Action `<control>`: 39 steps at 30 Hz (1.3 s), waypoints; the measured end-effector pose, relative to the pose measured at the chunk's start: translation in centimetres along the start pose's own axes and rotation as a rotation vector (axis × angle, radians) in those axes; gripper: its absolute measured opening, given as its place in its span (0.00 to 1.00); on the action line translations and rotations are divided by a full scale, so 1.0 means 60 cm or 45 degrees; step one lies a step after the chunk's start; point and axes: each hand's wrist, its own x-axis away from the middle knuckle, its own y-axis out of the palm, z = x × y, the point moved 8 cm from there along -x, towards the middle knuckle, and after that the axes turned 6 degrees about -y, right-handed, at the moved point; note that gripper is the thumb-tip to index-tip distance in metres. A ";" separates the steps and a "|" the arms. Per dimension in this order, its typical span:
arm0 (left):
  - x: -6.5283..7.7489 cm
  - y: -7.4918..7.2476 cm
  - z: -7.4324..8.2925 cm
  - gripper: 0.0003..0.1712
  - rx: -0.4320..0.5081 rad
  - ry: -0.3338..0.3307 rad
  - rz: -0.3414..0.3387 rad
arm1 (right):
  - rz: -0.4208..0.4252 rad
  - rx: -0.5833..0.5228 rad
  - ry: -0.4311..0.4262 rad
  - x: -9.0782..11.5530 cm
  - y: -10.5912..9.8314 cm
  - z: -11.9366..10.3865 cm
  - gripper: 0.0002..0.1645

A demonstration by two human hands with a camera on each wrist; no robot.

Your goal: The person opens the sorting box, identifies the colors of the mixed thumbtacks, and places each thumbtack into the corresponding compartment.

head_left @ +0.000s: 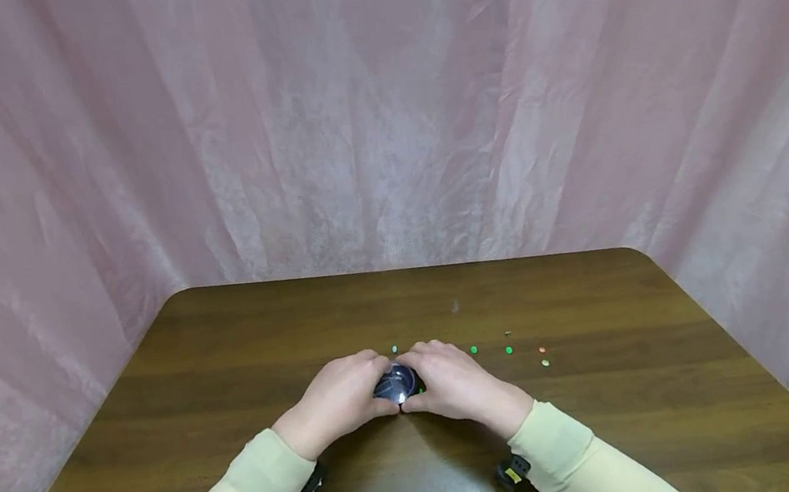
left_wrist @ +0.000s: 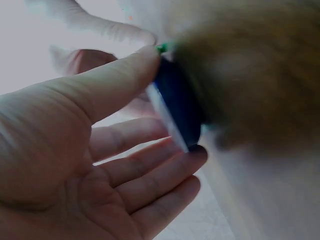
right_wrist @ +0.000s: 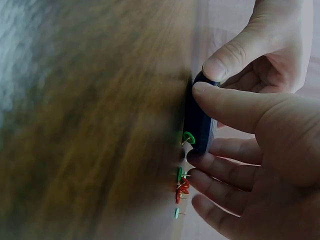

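Observation:
A small, round, dark blue container (head_left: 395,384) with a shiny, clear-looking top sits on the table between both hands. My left hand (head_left: 343,393) grips its left side, thumb at the near edge and fingers at the far edge. My right hand (head_left: 456,378) holds the right side the same way; the thumb tips nearly meet in front. In the right wrist view the dark side wall (right_wrist: 199,117) shows between thumb and fingers. A green thumbtack (right_wrist: 188,138) lies right beside it, under the right palm. The container's contents cannot be made out.
Loose thumbtacks lie right of the hands: a green one (head_left: 509,350), an orange one (head_left: 542,350) and a pale one (head_left: 545,363) among them. Another pale tack (head_left: 395,349) lies just beyond the container. The brown wooden table (head_left: 262,323) ends at a pink curtain (head_left: 361,116).

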 end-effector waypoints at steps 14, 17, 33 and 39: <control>-0.007 -0.012 -0.005 0.24 0.016 -0.001 0.001 | 0.041 -0.024 0.013 -0.011 -0.010 0.003 0.32; -0.008 -0.013 -0.005 0.24 0.016 0.002 0.004 | 0.054 -0.021 0.018 -0.013 -0.012 0.002 0.32; -0.018 -0.016 -0.019 0.18 0.103 -0.014 -0.019 | 0.026 -0.043 0.012 -0.019 -0.013 0.002 0.32; -0.018 -0.016 -0.021 0.17 0.143 -0.027 -0.061 | 0.037 -0.084 0.024 -0.017 -0.012 0.006 0.34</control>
